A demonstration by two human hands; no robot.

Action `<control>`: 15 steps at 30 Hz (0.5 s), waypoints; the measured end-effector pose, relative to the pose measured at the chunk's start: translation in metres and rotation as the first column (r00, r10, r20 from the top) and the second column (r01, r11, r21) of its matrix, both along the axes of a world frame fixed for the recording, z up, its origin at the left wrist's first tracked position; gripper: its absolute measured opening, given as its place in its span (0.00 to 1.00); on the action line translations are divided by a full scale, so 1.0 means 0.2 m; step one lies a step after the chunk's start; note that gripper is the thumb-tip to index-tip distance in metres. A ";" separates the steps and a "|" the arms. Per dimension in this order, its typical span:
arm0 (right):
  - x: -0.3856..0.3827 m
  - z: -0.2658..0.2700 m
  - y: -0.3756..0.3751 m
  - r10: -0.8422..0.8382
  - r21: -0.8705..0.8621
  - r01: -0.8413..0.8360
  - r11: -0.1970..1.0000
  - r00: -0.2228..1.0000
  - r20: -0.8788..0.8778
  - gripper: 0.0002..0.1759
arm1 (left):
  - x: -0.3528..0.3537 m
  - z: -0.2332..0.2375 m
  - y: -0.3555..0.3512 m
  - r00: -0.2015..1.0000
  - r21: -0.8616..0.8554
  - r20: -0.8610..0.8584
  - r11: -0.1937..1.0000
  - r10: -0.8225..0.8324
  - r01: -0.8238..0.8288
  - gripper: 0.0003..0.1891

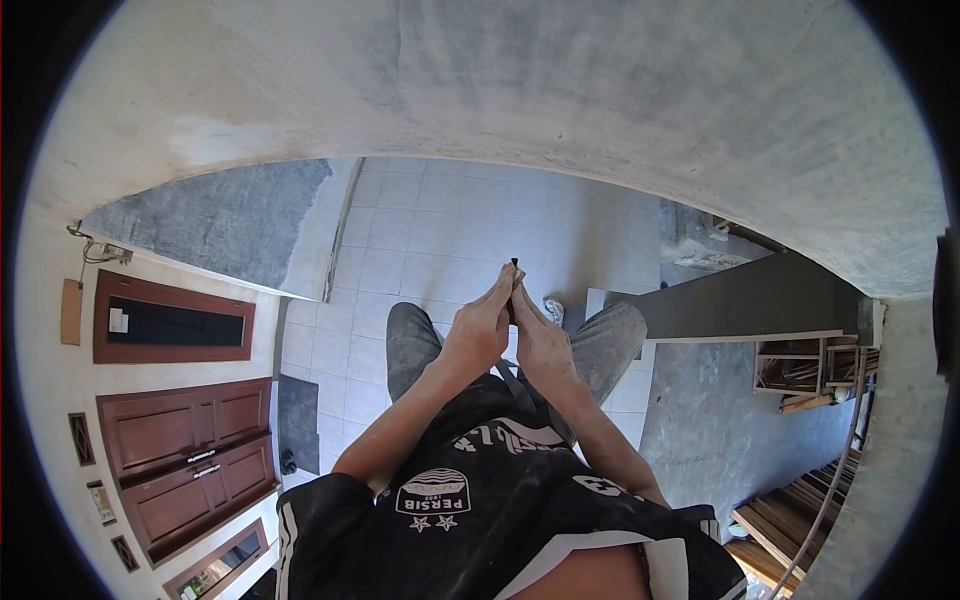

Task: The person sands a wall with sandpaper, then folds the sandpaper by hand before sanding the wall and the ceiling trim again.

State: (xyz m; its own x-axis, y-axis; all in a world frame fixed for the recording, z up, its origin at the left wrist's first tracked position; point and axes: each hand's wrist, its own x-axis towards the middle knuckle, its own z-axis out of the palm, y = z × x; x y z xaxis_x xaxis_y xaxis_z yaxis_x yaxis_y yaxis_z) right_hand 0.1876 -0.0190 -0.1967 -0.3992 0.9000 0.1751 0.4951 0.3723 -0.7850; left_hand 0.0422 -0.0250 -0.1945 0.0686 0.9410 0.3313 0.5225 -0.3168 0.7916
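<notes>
My left hand and my right hand meet in front of my body, with their fingers pressed together and pointing forward. A small dark tip sticks out at the fingertips. What it belongs to is hidden between the hands. Both hands look dusty. Below them are my black shirt with white print and my grey trousers, the knees apart on either side.
A plastered wall surface curves across the top. Pale floor tiles lie far below. Brown doors and a framed window are at left. A dark slab and stacked wood are at right.
</notes>
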 end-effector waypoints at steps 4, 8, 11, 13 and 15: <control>0.00 0.03 0.00 0.002 -0.046 -0.001 0.999 1.000 0.025 0.30 | 0.00 -0.03 -0.01 0.996 -0.034 -0.082 0.999 -0.034 0.031 0.31; 0.00 0.03 -0.03 -0.008 -0.045 0.009 0.999 0.999 0.038 0.31 | -0.02 0.01 -0.01 0.996 -0.096 -0.084 0.995 -0.022 0.014 0.28; 0.00 0.02 -0.02 -0.013 -0.031 0.014 0.999 0.999 0.052 0.31 | 0.00 -0.02 0.00 0.995 -0.013 -0.100 1.000 -0.018 0.016 0.27; 0.00 -0.02 -0.01 -0.008 0.007 0.007 1.000 0.999 0.042 0.30 | -0.02 -0.03 0.01 0.993 -0.012 -0.115 1.000 -0.025 0.024 0.26; 0.02 -0.04 0.01 0.002 -0.090 -0.003 0.996 1.000 -0.022 0.26 | -0.07 -0.01 0.03 0.997 -0.207 -0.025 0.976 -0.074 0.067 0.27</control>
